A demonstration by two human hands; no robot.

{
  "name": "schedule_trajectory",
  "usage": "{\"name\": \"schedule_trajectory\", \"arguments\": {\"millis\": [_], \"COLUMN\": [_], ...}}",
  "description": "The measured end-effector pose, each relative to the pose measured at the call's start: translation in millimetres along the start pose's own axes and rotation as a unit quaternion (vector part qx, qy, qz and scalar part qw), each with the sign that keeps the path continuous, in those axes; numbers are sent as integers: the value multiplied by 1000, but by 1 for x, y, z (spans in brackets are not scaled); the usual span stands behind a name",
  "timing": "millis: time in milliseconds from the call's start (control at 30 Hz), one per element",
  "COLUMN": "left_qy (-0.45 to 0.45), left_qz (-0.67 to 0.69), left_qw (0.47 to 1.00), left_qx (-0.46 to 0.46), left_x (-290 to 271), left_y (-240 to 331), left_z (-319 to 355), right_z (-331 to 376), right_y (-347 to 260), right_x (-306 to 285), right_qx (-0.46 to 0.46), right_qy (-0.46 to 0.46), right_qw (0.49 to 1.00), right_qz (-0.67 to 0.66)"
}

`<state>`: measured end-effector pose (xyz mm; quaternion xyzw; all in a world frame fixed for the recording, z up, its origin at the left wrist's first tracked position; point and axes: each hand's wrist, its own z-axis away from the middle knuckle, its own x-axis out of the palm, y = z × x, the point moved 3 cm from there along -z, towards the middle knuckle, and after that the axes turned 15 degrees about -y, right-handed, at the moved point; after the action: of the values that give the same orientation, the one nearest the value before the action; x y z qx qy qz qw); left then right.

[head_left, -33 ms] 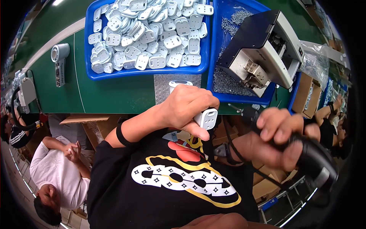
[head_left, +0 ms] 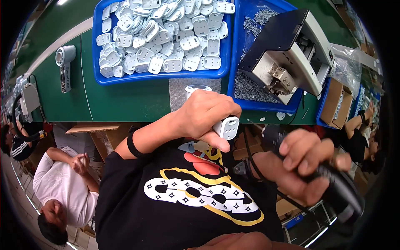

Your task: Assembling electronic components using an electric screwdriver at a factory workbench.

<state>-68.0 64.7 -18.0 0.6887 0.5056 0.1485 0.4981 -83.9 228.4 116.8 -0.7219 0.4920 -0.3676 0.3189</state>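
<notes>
My left hand is closed round a white piece, apparently the handle of a handheld fan. Its end plate, rounded and dotted with small holes, sticks out beside my thumb. Beyond my knuckles a round white part shows; whether it belongs to the same piece I cannot tell. At the right, my right hand, blurred, grips a black electric screwdriver with a cable. Its thin bit points left toward the end plate, apart from it.
A blue tray holds a heap of white plates. Right of it, a screw feeder stands in a blue tray with loose screws. Another fan lies at the left. A person sits at lower left; cardboard boxes are nearby.
The screwdriver and my right hand have shifted slightly, with the bit a little lower. My left hand keeps its hold, and the whole view has moved a little.
</notes>
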Motion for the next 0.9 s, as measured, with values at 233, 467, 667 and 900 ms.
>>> {"name": "schedule_trajectory", "arguments": {"millis": [233,467,667,900], "left_qy": [-1,1,5,5], "left_qz": [-3,8,11,9], "left_qw": [1000,1000,1000,1000], "left_qx": [4,5,12,11], "left_x": [-1,1,-1,-1], "left_y": [2,3,4,3], "left_z": [0,-1,-3,-2], "right_z": [12,12,11,9], "right_y": [-29,-18,-15,-14], "right_x": [12,20,19,18], "right_qx": [-26,-24,-18,-14], "right_qy": [-119,-124,-128,-141], "right_qw": [992,992,991,989], "right_qz": [-32,-16,-25,-37]}}
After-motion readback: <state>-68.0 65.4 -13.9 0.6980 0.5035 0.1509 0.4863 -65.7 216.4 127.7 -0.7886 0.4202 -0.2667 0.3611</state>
